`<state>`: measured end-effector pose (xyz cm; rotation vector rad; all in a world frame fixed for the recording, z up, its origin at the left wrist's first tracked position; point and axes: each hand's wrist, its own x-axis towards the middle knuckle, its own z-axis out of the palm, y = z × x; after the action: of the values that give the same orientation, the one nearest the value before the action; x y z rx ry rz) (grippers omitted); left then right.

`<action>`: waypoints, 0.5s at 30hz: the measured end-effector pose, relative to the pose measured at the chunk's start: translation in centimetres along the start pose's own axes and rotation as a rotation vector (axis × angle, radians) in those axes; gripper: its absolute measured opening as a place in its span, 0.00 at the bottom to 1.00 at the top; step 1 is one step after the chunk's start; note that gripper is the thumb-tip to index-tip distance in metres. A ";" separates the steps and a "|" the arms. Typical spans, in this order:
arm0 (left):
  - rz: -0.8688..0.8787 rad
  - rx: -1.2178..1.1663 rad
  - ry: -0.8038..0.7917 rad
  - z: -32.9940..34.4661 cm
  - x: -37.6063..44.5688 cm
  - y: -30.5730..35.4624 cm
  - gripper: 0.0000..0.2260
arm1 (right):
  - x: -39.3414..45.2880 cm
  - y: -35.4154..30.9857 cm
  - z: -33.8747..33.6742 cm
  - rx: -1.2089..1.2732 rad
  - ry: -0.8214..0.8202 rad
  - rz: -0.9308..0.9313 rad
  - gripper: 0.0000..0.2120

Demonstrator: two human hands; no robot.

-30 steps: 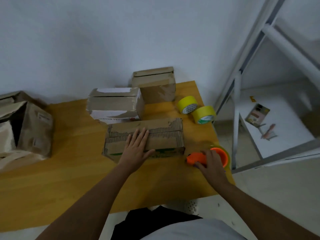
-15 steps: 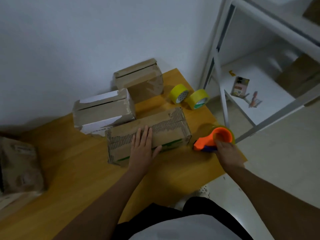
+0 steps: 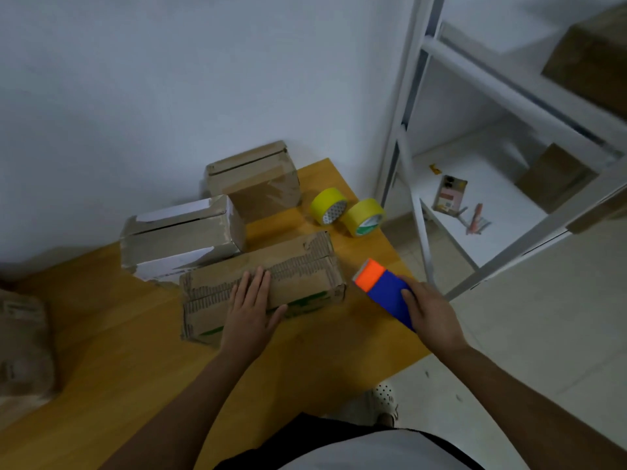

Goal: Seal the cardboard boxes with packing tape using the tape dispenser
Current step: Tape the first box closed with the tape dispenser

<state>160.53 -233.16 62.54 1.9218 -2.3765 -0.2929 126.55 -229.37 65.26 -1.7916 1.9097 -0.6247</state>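
A long torn cardboard box (image 3: pixel 298 273) lies on the wooden table (image 3: pixel 135 361) in front of me. My left hand (image 3: pixel 249 313) rests flat on its top and near side, fingers straight. My right hand (image 3: pixel 431 315) grips the orange and blue tape dispenser (image 3: pixel 383 288), lifted off the table just right of the box's end, orange end pointing toward the box. Two more cardboard boxes stand behind: one with white patches (image 3: pixel 179 235) and one against the wall (image 3: pixel 254 179).
Two yellow tape rolls (image 3: pixel 347 212) sit near the table's far right corner. A white metal shelf rack (image 3: pixel 475 198) stands to the right, holding small items and brown boxes. A crumpled brown package (image 3: pixel 23 340) lies at the table's left edge.
My right hand has lifted the dispenser off the table and turned it so its blue side faces up. My left hand stays on the box. The camera has swung right.
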 end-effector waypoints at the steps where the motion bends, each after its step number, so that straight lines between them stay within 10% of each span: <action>1: 0.001 -0.007 0.000 0.0 0.0 0.0 0.37 | 0.1 -0.6 -0.6 0.074 0.054 0.028 0.24; 15: 0.117 -0.065 -0.086 -3.4 0.7 -4.4 0.39 | 5.9 -15.9 -0.9 0.395 -0.050 -0.263 0.15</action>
<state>165.21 -235.11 64.93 1.7694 -2.4880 -0.4468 138.39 -236.10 75.46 -1.7841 1.4054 -0.9628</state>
